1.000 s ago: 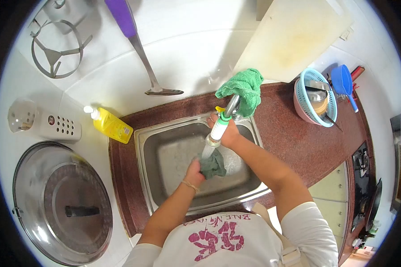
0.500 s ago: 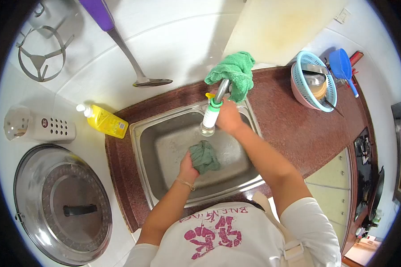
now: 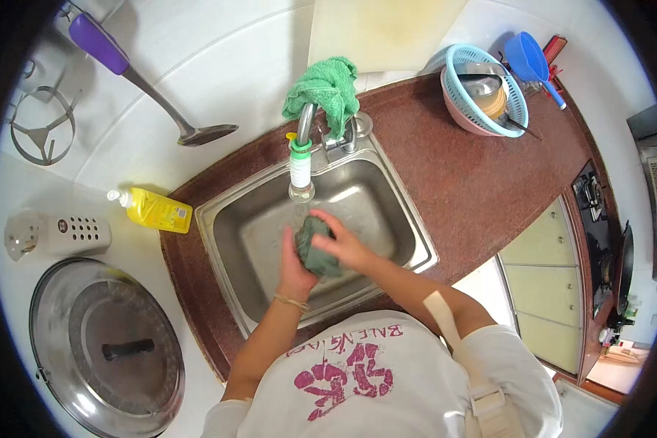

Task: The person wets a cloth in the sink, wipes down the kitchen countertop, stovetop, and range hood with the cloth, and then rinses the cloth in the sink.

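Over the metal sink [image 3: 230,281], a dark green cloth [image 3: 321,261] is bunched between my two hands, just below the faucet [image 3: 300,164]. My left hand [image 3: 296,269] supports it from the left side, its fingers closed along the cloth. From the right, my right hand [image 3: 345,247] presses onto the cloth with fingers curled over it. The faucet has a green and white nozzle, and a bright green towel [image 3: 327,89] is draped over its neck. Whether water is running I cannot tell clearly.
Left of the sink stands a yellow soap bottle [image 3: 159,210]. A pot lid [image 3: 117,350] and a white perforated holder [image 3: 80,230] are at the left wall. A spatula [image 3: 153,91] hangs above. On the right counter sit stacked baskets [image 3: 452,91] and a blue ladle [image 3: 527,58].
My right hand has left the area by the faucet handle and come down onto the cloth, which my left hand held alone before. The camera view has shifted.
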The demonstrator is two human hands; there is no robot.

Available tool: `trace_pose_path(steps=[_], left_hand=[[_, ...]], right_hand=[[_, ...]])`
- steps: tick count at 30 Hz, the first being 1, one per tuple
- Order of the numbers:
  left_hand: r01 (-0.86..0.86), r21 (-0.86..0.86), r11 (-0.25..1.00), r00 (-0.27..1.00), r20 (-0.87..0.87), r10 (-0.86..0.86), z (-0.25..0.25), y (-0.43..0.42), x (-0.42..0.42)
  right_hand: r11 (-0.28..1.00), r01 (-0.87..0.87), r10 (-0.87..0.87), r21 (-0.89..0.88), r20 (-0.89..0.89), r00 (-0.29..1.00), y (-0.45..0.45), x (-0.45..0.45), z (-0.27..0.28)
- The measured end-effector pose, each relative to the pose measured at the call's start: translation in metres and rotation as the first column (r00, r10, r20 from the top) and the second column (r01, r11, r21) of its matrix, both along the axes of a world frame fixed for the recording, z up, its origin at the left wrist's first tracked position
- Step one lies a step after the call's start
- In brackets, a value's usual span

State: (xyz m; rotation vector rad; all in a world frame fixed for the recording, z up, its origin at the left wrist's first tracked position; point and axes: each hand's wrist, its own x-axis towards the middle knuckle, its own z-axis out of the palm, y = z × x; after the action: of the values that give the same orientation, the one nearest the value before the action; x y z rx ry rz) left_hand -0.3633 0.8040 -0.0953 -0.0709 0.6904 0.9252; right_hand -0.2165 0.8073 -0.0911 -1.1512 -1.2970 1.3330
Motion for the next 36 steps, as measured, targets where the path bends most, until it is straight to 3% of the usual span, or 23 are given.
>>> trace_pose_path(steps=[1,3,4,6,7,9,10,12,13,15,16,18,19,21,25,27,28,30,31,32,33,34,36], left_hand=[[-0.003,-0.003,1.0,1.0,-0.007,0.003,-0.009,-0.003,0.001],[-0.085,0.14,0.986,0.973,-0.203,0.113,-0.028,-0.009,0.009],[-0.108,0.188,0.976,0.951,-0.267,0.156,-0.032,-0.011,0.013],[-0.149,0.048,0.988,0.949,-0.274,0.156,-0.035,0.001,0.021],[-0.158,0.047,0.986,0.948,-0.272,0.165,-0.019,0.003,0.03],[-0.321,0.131,0.938,0.764,-0.55,0.338,0.009,0.001,0.042],[-0.326,0.131,0.936,0.763,-0.549,0.342,0.009,0.001,0.041],[-0.186,0.279,0.942,0.637,-0.696,0.332,0.014,0.003,0.039],[-0.185,0.281,0.942,0.637,-0.696,0.333,0.019,0.004,0.038],[0.034,0.437,0.899,0.31,-0.86,0.406,0.028,0.001,0.038],[0.038,0.436,0.899,0.313,-0.859,0.404,0.025,0.001,0.036],[0.308,0.474,0.825,-0.051,-0.857,0.512,0.021,0.002,0.031],[0.317,0.474,0.822,-0.044,-0.858,0.512,0.021,0.0,0.031],[0.462,0.448,0.765,-0.163,-0.805,0.57,0.023,-0.008,0.031],[0.604,0.331,0.725,-0.208,-0.813,0.544,0.016,-0.021,0.029],[0.678,0.3,0.671,-0.09,-0.872,0.48,0.016,-0.028,0.028],[0.691,0.303,0.656,-0.073,-0.874,0.48,0.013,-0.034,0.027],[0.699,0.463,0.545,0.12,-0.828,0.548,0.004,-0.047,0.026],[0.705,0.463,0.537,0.133,-0.83,0.541,0.002,-0.048,0.027],[0.679,0.474,0.561,0.245,-0.867,0.435,0.0,-0.05,0.026],[0.652,0.477,0.589,0.35,-0.879,0.324,-0.001,-0.053,0.029],[0.655,0.477,0.585,0.352,-0.879,0.322,0.006,-0.054,0.037],[0.808,0.353,0.471,0.252,-0.93,0.266,0.022,-0.052,0.054]], right_hand=[[1.0,-0.003,0.003,-0.003,-0.007,1.0,-0.006,-0.006,0.006],[0.931,0.024,-0.171,0.363,0.379,0.91,-0.019,-0.021,0.014],[0.932,0.018,-0.164,0.362,0.376,0.912,-0.02,-0.027,0.008],[0.951,0.309,-0.299,-0.03,0.178,0.937,-0.016,-0.034,-0.008],[0.953,0.3,-0.291,-0.029,0.18,0.94,-0.013,-0.036,-0.006],[0.886,0.315,-0.406,-0.339,-0.242,0.881,-0.006,-0.04,-0.003],[0.888,0.31,-0.401,-0.339,-0.242,0.884,-0.004,-0.041,0.011],[0.72,0.349,-0.6,-0.6,-0.286,0.747,-0.001,-0.043,0.037],[0.721,0.349,-0.6,-0.598,-0.287,0.747,0.003,-0.044,0.031],[0.627,0.395,-0.7,-0.671,-0.264,0.663,0.007,-0.047,0.019],[0.625,0.399,-0.704,-0.671,-0.263,0.66,0.006,-0.047,0.018],[0.586,0.389,-0.717,-0.711,-0.231,0.657,0.005,-0.046,0.016],[0.58,0.397,-0.726,-0.711,-0.229,0.649,0.004,-0.045,0.013],[0.576,0.296,-0.717,-0.762,-0.297,0.631,-0.002,-0.043,0.0],[0.598,0.128,-0.726,-0.791,-0.468,0.504,-0.016,-0.035,-0.012],[0.547,0.129,-0.677,-0.827,-0.347,0.649,-0.021,-0.02,-0.008],[0.542,0.147,-0.693,-0.827,-0.341,0.635,-0.024,-0.01,-0.012],[0.772,0.153,-0.406,-0.616,-0.293,0.866,-0.034,0.015,-0.022],[0.766,0.169,-0.422,-0.62,-0.286,0.861,-0.038,0.029,-0.017],[0.902,0.245,-0.279,-0.356,-0.049,0.959,-0.044,0.043,-0.013],[0.977,0.203,-0.184,-0.061,0.23,0.956,-0.05,0.054,-0.003],[0.976,0.208,-0.189,-0.061,0.23,0.955,-0.055,0.065,0.012],[0.969,0.187,-0.237,0.158,0.402,0.885,-0.059,0.084,0.041]])
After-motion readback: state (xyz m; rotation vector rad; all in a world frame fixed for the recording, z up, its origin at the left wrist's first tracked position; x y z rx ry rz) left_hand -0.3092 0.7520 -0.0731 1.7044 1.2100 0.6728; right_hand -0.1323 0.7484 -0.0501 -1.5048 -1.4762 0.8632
